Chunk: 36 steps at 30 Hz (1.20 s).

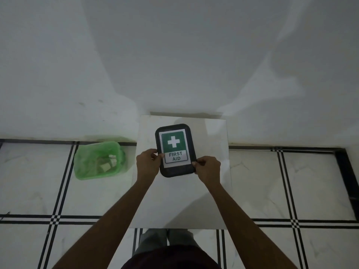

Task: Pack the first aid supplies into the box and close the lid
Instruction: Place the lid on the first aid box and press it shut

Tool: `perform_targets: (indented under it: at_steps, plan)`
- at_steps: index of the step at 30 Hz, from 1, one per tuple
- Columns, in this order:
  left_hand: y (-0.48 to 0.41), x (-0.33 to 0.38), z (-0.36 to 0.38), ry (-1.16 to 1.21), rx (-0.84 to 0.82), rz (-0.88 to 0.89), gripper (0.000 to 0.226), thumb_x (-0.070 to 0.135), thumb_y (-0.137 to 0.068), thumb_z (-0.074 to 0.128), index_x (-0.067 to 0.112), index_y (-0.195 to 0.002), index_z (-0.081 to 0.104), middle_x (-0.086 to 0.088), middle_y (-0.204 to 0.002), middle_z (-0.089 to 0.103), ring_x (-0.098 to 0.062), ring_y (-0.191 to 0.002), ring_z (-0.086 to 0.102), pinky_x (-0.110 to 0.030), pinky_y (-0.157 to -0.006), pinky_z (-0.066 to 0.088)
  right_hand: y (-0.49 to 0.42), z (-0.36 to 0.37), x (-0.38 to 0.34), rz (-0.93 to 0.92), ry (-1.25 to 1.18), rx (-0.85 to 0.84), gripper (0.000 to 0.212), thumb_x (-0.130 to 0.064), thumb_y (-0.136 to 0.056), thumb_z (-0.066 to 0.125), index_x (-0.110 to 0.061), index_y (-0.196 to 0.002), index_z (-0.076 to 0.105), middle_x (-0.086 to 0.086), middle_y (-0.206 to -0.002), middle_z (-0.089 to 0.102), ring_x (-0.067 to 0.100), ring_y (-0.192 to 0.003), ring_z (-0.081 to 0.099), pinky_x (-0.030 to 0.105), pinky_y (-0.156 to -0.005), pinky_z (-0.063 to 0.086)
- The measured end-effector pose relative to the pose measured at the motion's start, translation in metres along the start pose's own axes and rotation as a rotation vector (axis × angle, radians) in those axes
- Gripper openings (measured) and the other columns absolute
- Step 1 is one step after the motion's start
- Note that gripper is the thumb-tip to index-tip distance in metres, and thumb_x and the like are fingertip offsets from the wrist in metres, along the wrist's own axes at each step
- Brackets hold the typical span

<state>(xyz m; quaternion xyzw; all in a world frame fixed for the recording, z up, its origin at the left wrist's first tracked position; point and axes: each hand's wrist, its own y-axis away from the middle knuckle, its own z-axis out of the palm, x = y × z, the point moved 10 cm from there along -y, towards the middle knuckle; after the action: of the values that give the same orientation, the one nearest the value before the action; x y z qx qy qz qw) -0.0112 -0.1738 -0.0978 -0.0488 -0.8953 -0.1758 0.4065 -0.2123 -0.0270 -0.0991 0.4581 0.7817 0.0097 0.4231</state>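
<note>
A black first aid box (175,171) lies on a white table (209,200), its lid down. The lid carries a green and white label with a cross and the words FIRST AID. My left hand (148,164) grips the box's near left edge, thumb on the lid. My right hand (207,168) grips the near right corner, thumb on the rim. No loose supplies show on the table; the box's inside is hidden.
A green plastic basket (85,162) stands on the tiled floor to the left of the table, with a few pale scraps in it. A white wall rises just behind the table. My legs show below the table's near edge.
</note>
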Motion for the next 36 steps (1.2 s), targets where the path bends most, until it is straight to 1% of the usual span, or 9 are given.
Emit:
perform_targets:
  at_steps: [4,9,13,17,20,24,28,33,36]
  plan:
    - [-0.003,-0.006,0.000,0.013,-0.003,0.004,0.021,0.021,-0.084,0.067,0.006,-0.097,0.074,-0.012,-0.070,0.073,-0.024,-0.061,0.067,-0.038,-0.071,0.058,0.004,0.004,-0.001,-0.003,0.010,-0.022,0.021,-0.015,-0.080,0.073,0.000,-0.094,0.071,0.018,-0.086,0.073,0.029,-0.073,0.070,0.042,-0.079,0.059]
    - [-0.012,0.005,0.003,-0.058,-0.022,0.061,0.020,0.021,-0.087,0.064,0.006,-0.094,0.075,-0.013,-0.070,0.071,-0.024,-0.064,0.063,-0.027,-0.065,0.047,0.002,0.007,0.006,0.045,-0.031,-0.018,0.020,-0.015,-0.078,0.075,-0.001,-0.090,0.070,0.018,-0.084,0.073,0.029,-0.072,0.070,0.045,-0.077,0.060]
    - [-0.007,-0.001,0.005,-0.031,0.001,0.041,0.023,0.022,-0.088,0.062,0.007,-0.101,0.073,-0.017,-0.079,0.069,-0.028,-0.071,0.061,-0.036,-0.069,0.052,0.000,0.009,0.012,0.071,-0.046,-0.028,0.022,-0.013,-0.075,0.077,0.000,-0.091,0.071,0.018,-0.087,0.073,0.030,-0.076,0.069,0.046,-0.078,0.059]
    - [0.002,-0.006,0.007,-0.028,0.019,0.035,0.027,0.026,-0.090,0.060,0.010,-0.109,0.071,-0.015,-0.083,0.069,-0.025,-0.073,0.061,-0.032,-0.067,0.048,0.003,0.010,0.019,0.099,-0.064,-0.039,0.022,-0.011,-0.076,0.077,0.000,-0.093,0.070,0.018,-0.090,0.072,0.029,-0.078,0.069,0.045,-0.079,0.059]
    - [-0.002,-0.009,0.010,-0.039,0.008,0.013,0.026,0.026,-0.091,0.059,0.010,-0.107,0.072,-0.014,-0.079,0.070,-0.023,-0.068,0.058,-0.028,-0.064,0.042,0.002,0.009,0.015,0.102,-0.096,-0.048,0.020,-0.008,-0.076,0.077,0.001,-0.091,0.069,0.020,-0.088,0.071,0.028,-0.073,0.069,0.044,-0.074,0.061]
    - [-0.005,-0.009,0.012,-0.049,0.010,0.012,0.027,0.025,-0.092,0.058,0.006,-0.106,0.072,-0.016,-0.082,0.068,-0.024,-0.070,0.057,-0.028,-0.064,0.040,-0.002,0.011,0.016,0.136,-0.153,-0.073,0.022,-0.004,-0.076,0.075,0.005,-0.094,0.067,0.021,-0.093,0.069,0.033,-0.079,0.069,0.044,-0.071,0.061]
    - [-0.003,-0.004,0.017,-0.116,-0.007,0.020,0.027,0.021,-0.094,0.054,-0.001,-0.103,0.067,-0.020,-0.087,0.063,-0.024,-0.075,0.052,-0.031,-0.065,0.038,-0.004,0.015,0.021,0.130,-0.152,-0.077,0.016,-0.005,-0.078,0.074,0.003,-0.088,0.065,0.023,-0.091,0.068,0.031,-0.075,0.069,0.047,-0.070,0.061]
    - [0.005,-0.006,0.032,-0.022,-0.061,-0.096,0.022,0.021,-0.099,0.040,0.003,-0.104,0.050,-0.010,-0.095,0.053,-0.022,-0.086,0.054,-0.026,-0.061,0.040,-0.006,0.017,0.016,0.093,-0.101,-0.104,0.015,-0.007,-0.078,0.074,-0.001,-0.080,0.060,0.022,-0.088,0.068,0.032,-0.076,0.068,0.049,-0.070,0.060]
    - [0.007,-0.009,0.040,-0.012,-0.017,-0.144,0.028,0.032,-0.100,0.031,0.006,-0.097,0.043,-0.014,-0.093,0.056,-0.030,-0.085,0.059,-0.036,-0.062,0.046,-0.012,0.025,0.006,0.081,0.038,-0.188,0.015,-0.004,-0.077,0.069,0.000,-0.087,0.058,0.020,-0.096,0.067,0.032,-0.087,0.065,0.036,-0.078,0.057]
